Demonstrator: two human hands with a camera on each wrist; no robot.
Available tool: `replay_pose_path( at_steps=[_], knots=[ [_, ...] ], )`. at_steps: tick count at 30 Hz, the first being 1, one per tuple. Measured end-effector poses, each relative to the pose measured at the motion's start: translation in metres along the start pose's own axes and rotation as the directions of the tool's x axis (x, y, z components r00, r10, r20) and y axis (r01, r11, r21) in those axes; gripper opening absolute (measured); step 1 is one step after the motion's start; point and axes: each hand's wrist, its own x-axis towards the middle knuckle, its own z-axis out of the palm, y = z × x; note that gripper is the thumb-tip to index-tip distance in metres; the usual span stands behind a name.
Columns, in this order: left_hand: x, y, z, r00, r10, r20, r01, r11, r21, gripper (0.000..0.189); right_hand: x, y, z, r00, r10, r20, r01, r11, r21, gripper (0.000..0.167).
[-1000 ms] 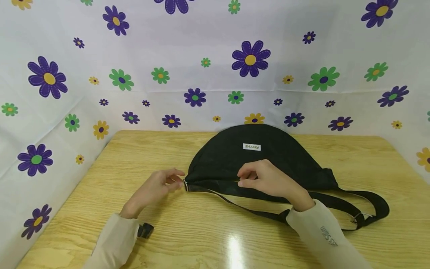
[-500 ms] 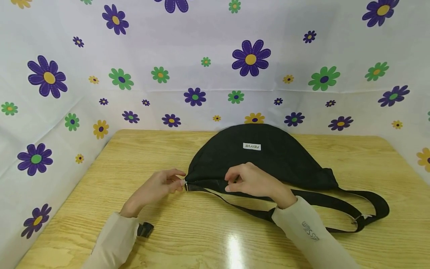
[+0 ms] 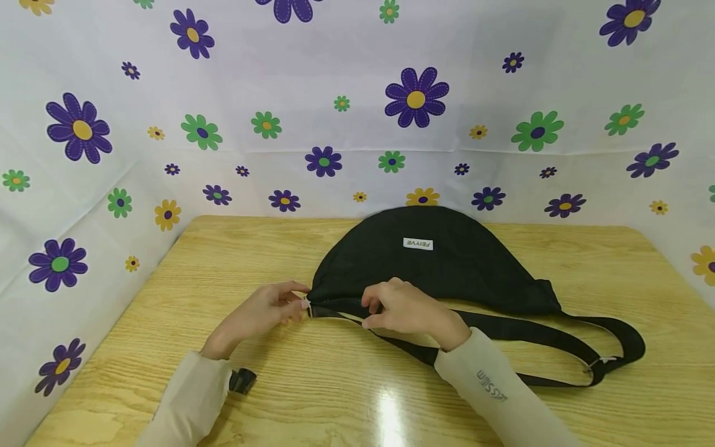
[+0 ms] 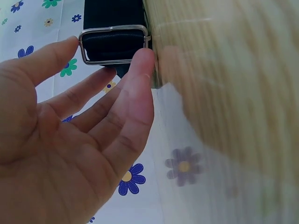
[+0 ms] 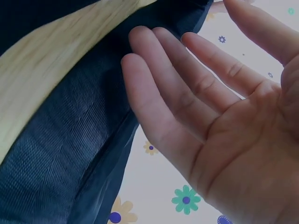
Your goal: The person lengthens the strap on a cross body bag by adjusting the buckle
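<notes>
A black half-moon shoulder bag [image 3: 430, 261] with a white label [image 3: 418, 244] lies at the back of the table. Its black strap [image 3: 503, 326] runs along the near side and loops to the right. My left hand [image 3: 268, 310] is at the bag's left corner, its thumb touching the metal slider buckle [image 4: 114, 45]. In the left wrist view, the other fingers extend beside and below that buckle. Over the strap's left part hovers my right hand [image 3: 404, 310], fingers loosely bent, holding nothing. Its fingertips are close beside the dark strap [image 5: 79, 107]; contact is unclear.
The wooden table [image 3: 313, 391] has a white flower-print cloth [image 3: 346, 81] behind it and at its sides. A small black clip-like piece [image 3: 242, 380] lies beside my left sleeve. A metal ring [image 3: 600, 362] joins the strap loop at right.
My right hand has moved left and slightly nearer, along the strap. The left thumb has come against the buckle, and the left hand is otherwise almost still. The bag has stayed put.
</notes>
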Motion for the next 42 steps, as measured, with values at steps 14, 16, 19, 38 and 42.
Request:
replay_pose_path(
  at_steps=[14, 16, 19, 38, 42],
  knots=[
    [0.003, -0.001, 0.0, 1.0, -0.017, 0.01, 0.017, 1.0, 0.022, 0.05, 0.007, -0.011, 0.011, 1.0, 0.008, -0.023, -0.009, 0.998, -0.062, 0.019],
    [0.004, 0.0, 0.0, 1.0, -0.02, 0.008, 0.02, 0.999, 0.029, 0.05, 0.008, -0.011, 0.012, 0.999, 0.003, -0.036, -0.006, 0.997, -0.071, 0.021],
    [0.004, 0.001, 0.001, 0.999, -0.035, -0.003, 0.035, 0.999, 0.042, 0.048, 0.01, -0.011, 0.014, 0.999, 0.012, -0.052, -0.017, 0.997, -0.079, 0.027],
    [0.013, 0.003, 0.007, 0.993, 0.097, -0.067, -0.099, 0.994, -0.039, 0.034, 0.021, -0.002, 0.023, 0.993, 0.062, -0.102, -0.058, 0.997, 0.05, 0.03],
    [0.014, 0.006, 0.009, 0.981, 0.152, -0.118, -0.155, 0.988, -0.019, 0.025, 0.022, 0.003, 0.022, 0.993, 0.068, -0.099, -0.055, 0.99, 0.127, 0.035]
  ],
)
